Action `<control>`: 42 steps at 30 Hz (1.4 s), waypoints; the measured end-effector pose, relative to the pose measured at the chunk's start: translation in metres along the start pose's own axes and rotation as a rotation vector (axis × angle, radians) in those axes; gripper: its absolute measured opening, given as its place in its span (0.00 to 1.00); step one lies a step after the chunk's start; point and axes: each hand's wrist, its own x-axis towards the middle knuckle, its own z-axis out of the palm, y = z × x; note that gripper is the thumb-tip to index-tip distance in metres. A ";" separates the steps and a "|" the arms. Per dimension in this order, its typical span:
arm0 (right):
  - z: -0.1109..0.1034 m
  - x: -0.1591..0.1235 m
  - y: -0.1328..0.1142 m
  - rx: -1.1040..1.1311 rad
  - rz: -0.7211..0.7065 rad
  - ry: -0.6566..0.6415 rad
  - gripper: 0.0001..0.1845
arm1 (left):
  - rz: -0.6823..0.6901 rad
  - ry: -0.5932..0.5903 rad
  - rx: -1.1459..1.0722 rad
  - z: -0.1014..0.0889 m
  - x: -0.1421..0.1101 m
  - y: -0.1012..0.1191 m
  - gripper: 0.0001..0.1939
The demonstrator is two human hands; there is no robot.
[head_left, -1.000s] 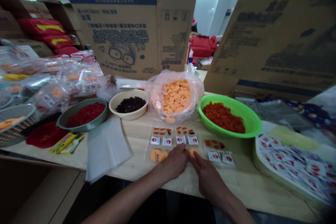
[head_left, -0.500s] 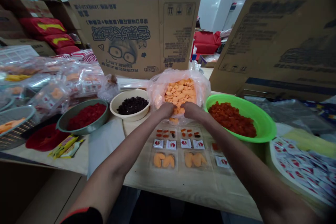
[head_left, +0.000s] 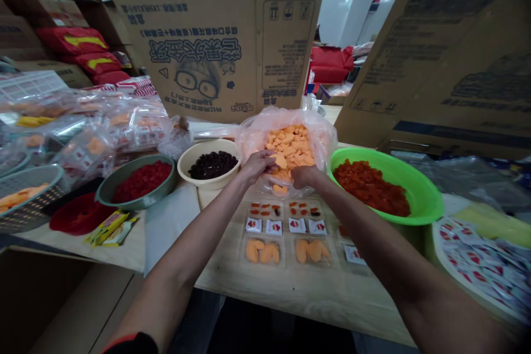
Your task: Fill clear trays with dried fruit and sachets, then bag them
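My left hand is at the left of the mouth of a clear plastic bag, its fingers closed on a flat orange food piece. My right hand is at the front right of the orange pieces heaped in the bag. Its fingers curl down among them, and what they hold is hidden. Below the bag lie clear compartment trays with small red and dark pieces, white sachets and larger orange pieces. My right forearm partly covers another tray.
Left of the bag stand a cream bowl of dark fruit, a grey-green bowl of red pieces and a grey basket. On the right are a green basin and a white tub of sachets. Tall cardboard boxes stand behind.
My left hand has lifted slightly and now shows an orange piece in its fingers. My right hand has shifted slightly right and down. The whole view has shifted a little.
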 end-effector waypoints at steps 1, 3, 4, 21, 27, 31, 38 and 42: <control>-0.006 -0.004 -0.003 0.022 0.037 0.028 0.15 | -0.013 -0.003 -0.091 -0.001 -0.010 0.002 0.13; -0.019 -0.019 -0.004 0.051 0.124 0.106 0.19 | -0.037 0.003 -0.267 -0.002 -0.033 0.004 0.14; -0.026 -0.030 -0.001 0.085 0.149 0.168 0.21 | -0.034 0.007 -0.315 0.000 -0.045 0.005 0.14; 0.089 -0.327 0.101 1.228 0.369 0.248 0.25 | 0.703 -0.539 0.527 0.200 -0.190 -0.034 0.14; 0.108 -0.328 0.106 0.782 0.234 0.206 0.14 | 0.763 -0.682 0.641 0.201 -0.186 -0.061 0.13; 0.125 -0.323 0.110 0.381 0.263 0.270 0.15 | 0.829 -0.761 0.691 0.199 -0.177 -0.060 0.18; 0.143 -0.355 0.089 0.124 0.185 0.440 0.20 | 0.909 -0.659 0.925 0.191 -0.200 -0.049 0.17; 0.142 -0.362 0.056 0.030 0.201 0.354 0.23 | 0.849 -0.704 1.010 0.194 -0.212 -0.050 0.15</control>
